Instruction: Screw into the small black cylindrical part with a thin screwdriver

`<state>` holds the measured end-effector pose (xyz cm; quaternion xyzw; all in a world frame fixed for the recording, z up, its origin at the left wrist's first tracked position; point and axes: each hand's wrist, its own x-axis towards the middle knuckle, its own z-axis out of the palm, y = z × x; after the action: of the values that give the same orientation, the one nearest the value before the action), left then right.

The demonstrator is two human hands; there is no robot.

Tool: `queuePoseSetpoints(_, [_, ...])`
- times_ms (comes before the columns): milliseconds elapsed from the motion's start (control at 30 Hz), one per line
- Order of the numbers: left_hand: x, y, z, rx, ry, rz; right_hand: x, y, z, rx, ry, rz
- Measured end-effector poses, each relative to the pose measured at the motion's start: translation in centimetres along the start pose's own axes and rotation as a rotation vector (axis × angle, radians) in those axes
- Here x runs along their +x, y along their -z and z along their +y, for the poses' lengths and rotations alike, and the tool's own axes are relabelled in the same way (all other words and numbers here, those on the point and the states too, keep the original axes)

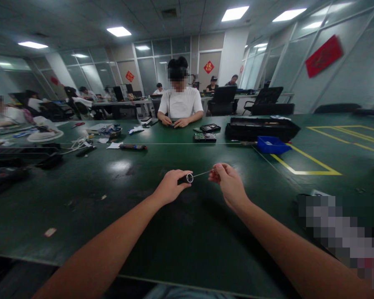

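Observation:
Over the green table, my left hand [168, 187] is closed around a small dark cylinder with a bright silver-rimmed round end [190, 178]. That end faces toward me and shows dark detail inside, too small to make out. My right hand [230, 182] pinches a thin metal rod [202, 173] between thumb and fingers. The rod slants left and down, its far tip at or close to the cylinder's rim; whether it touches cannot be made out. The rest of the cylinder is hidden by my left fingers.
A red-and-black screwdriver-like tool [133, 147] lies ahead. Farther back are a hard drive [210, 128], a circuit board [205, 137], a long black casing [262, 129] and a blue bin [273, 145]. Cables [77, 145] lie left. A person [180, 104] works across the table [162, 241].

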<state>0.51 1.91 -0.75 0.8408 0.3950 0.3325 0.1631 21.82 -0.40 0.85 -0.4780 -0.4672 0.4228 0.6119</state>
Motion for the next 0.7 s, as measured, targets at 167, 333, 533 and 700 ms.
queuePoseSetpoints(167, [0.0,0.1,0.3,-0.004,0.011,-0.010,-0.6,-0.2,-0.5,-0.135,0.097,-0.056])
queuePoseSetpoints(333, [-0.1,0.1,0.2,-0.007,0.036,-0.011,-1.3,0.0,-2.0,-0.424,0.192,-0.070])
queuePoseSetpoints(533, [-0.1,0.0,0.2,-0.032,0.037,0.001,-1.7,0.1,-2.5,-0.801,0.322,-0.015])
queuePoseSetpoints(700, [-0.2,-0.1,0.0,-0.036,0.041,-0.001,-1.7,0.2,-2.1,-0.809,0.363,-0.047])
